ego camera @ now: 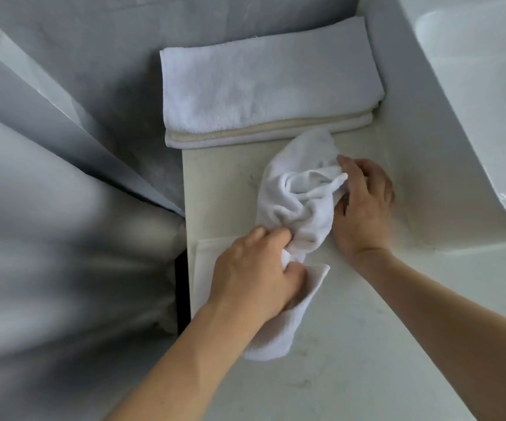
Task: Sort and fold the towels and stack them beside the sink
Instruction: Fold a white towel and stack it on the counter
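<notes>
White terry towelling lies bunched on a pale countertop (367, 344) as two hands work it beside the sink (473, 101).

The left hand (254, 278) grips the crumpled small towel (300, 208) at its near end; the right hand (364, 202) pinches its far side. Folded towels (260, 86) already sit stacked behind it, and another flat cloth (206, 262) lies under the left hand. This towel is not yet folded.

Both hands hold a crumpled white towel (298, 205) on the counter (367, 344): left hand (254, 278) grips its near part, right hand (362, 205) its far side. Beyond the grips lies a folded stack (263, 86).
</notes>
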Motion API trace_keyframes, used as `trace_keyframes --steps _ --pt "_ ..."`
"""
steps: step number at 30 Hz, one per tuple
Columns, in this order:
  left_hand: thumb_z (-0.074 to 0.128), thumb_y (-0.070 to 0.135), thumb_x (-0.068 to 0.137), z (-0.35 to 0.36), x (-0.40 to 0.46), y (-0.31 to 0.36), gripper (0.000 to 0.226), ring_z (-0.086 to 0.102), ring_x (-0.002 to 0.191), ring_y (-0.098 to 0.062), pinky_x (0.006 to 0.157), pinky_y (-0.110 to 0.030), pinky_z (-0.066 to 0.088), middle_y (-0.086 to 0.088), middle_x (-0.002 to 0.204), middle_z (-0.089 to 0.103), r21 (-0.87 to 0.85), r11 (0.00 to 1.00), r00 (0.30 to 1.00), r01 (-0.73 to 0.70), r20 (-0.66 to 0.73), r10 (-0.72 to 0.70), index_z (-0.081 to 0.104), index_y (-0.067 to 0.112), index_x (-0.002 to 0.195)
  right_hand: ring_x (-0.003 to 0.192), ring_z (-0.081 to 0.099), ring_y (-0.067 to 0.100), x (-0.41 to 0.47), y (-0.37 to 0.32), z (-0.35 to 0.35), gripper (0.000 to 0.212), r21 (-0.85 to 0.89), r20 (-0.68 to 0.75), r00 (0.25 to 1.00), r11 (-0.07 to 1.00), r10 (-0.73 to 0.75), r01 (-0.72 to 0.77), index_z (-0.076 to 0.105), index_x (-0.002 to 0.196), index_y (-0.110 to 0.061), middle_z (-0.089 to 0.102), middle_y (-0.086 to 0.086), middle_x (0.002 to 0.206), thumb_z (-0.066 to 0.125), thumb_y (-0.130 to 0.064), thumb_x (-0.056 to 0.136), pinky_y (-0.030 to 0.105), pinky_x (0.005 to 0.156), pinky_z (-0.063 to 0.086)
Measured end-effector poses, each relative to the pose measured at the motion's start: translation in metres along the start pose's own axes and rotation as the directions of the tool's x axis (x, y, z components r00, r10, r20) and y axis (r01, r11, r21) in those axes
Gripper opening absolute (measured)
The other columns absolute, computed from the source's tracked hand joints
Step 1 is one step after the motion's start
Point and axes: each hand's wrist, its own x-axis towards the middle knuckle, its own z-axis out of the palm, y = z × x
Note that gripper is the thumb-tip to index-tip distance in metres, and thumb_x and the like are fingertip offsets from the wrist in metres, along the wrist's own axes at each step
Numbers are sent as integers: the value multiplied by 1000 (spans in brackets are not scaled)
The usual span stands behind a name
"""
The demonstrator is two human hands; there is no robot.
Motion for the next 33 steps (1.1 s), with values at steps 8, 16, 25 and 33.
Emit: trace_keyframes --steps 8,16,25,33 --pt "40 47 96 -63 22 4 23 57 89 -15 72 -34 43 13 95 62 -187 973 985 136 -76 -152 55 35 109 103 60 25 3 6 -4 37 167 -16 998 984 -60 62 71 110 -8 66 6 114 48 -10 81 36 92 48" --pt "60 52 87 -33 103 -9 74 55 122 -21 98 -33 44 -1 140 51 -451 850 962 273 141 -234 34 21 148 105 56 -3 2 0 -10 45 372 67 978 904 200 -210 60 129 -26 64 -18 115 41 -6 93 10 93 39" --pt "64 24 68 -38 84 -20 27 57 80 -24 75 -40 45 -10 86 61 -909 281 933 307 229 -279 65 13 93 105 61 18 4 2 -8 43 119 57 996 991 -72 64 71 87 -13 68 -1 113 47 -49 85 38 96 43" --pt "61 26 77 -42 82 -41 38 68 106 -32 94 -47 54 -15 113 72 -967 -89 881 238 253 -400 69 8 110 87 59 18 7 6 -2 36 180 28 998 981 64 -68 67 74 -8 65 -7 105 42 -34 78 40 85 48"
